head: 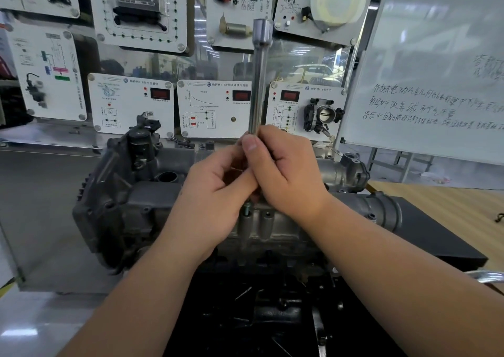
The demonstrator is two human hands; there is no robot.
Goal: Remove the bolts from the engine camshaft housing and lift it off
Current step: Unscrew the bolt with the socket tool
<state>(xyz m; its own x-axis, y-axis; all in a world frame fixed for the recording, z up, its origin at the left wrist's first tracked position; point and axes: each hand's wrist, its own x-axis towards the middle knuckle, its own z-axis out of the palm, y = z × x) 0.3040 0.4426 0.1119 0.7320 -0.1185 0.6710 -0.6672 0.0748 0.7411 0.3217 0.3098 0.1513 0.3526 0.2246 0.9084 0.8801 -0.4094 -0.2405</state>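
A grey engine with its camshaft housing (152,193) sits in front of me on a black stand. A long steel socket extension (259,84) stands upright over the housing, its square-drive head at the top. My right hand (283,171) grips the lower part of the bar, thumb on its front. My left hand (215,190) pinches the bar just below, fingers curled under the right hand. A bolt (247,210) sticks up partly out of a boss on the housing's near edge, right under my hands. The tool's lower tip is hidden by my fingers.
Display boards with car parts, such as a throttle body (323,116), stand behind the engine. A whiteboard (436,70) leans at the right over a wooden table (450,201). Loose bolts and tools lie in the dark tray (272,310) below the engine.
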